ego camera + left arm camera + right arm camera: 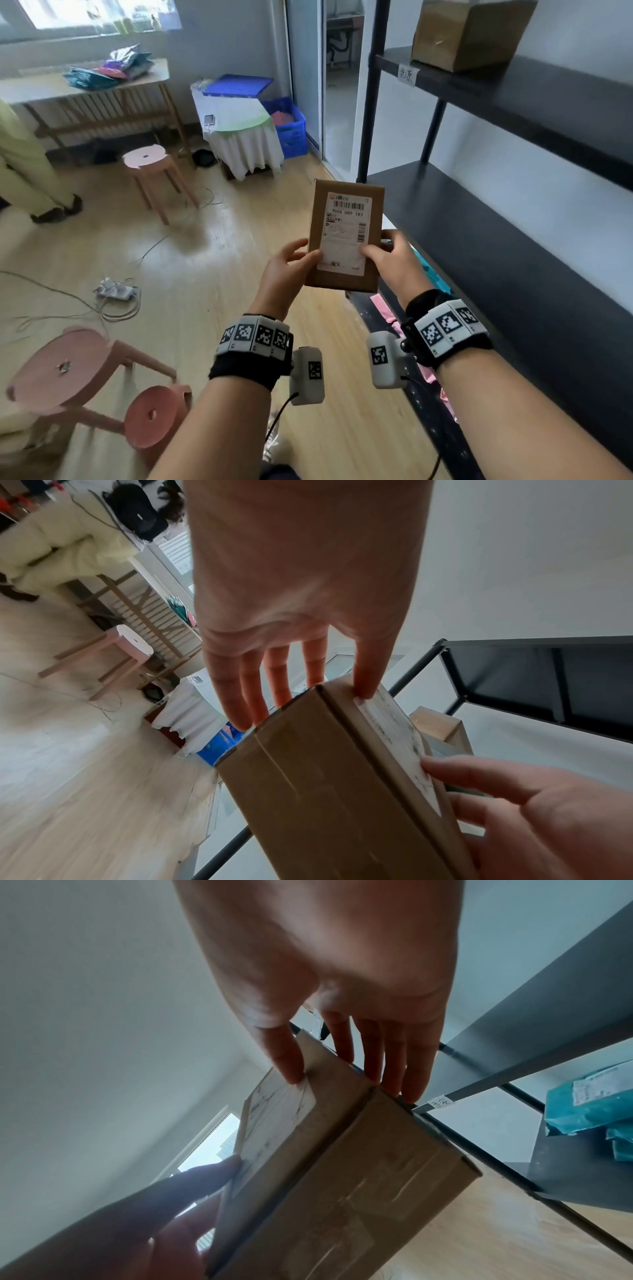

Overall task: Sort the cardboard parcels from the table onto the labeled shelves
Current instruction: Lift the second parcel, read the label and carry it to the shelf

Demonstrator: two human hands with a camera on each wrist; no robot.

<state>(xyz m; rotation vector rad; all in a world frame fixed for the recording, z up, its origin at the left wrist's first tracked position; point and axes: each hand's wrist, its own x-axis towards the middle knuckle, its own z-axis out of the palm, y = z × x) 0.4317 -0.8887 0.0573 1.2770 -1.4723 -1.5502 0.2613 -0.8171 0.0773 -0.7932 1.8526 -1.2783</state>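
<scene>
Both my wrists wear black bands with square-patterned markers, and beyond them my two hands hold one cardboard parcel (346, 236) in the air beside the dark shelving (513, 219), above the wooden floor. My left hand (286, 270) takes its left edge, thumb pressed on the front face and fingers (236, 693) running down behind; my right hand (394, 263) does the same on the right edge, thumb on the white label (346, 233), fingers (394, 1058) behind. So each hand pinches the parcel between thumb and fingers.

That parcel is a flat brown box, standing upright, long axis pointing away from me and up, label side toward my face. One white shipping label covers most of the front, with a barcode near the top and the print "900X H69 183" under it.

On the upper shelf sits one more brown box (469, 31), behind a small paper tag (407, 74). Three pink stools (150, 171) stand on the floor. Teal mailer bags (589, 1104) lie on a lower shelf.
</scene>
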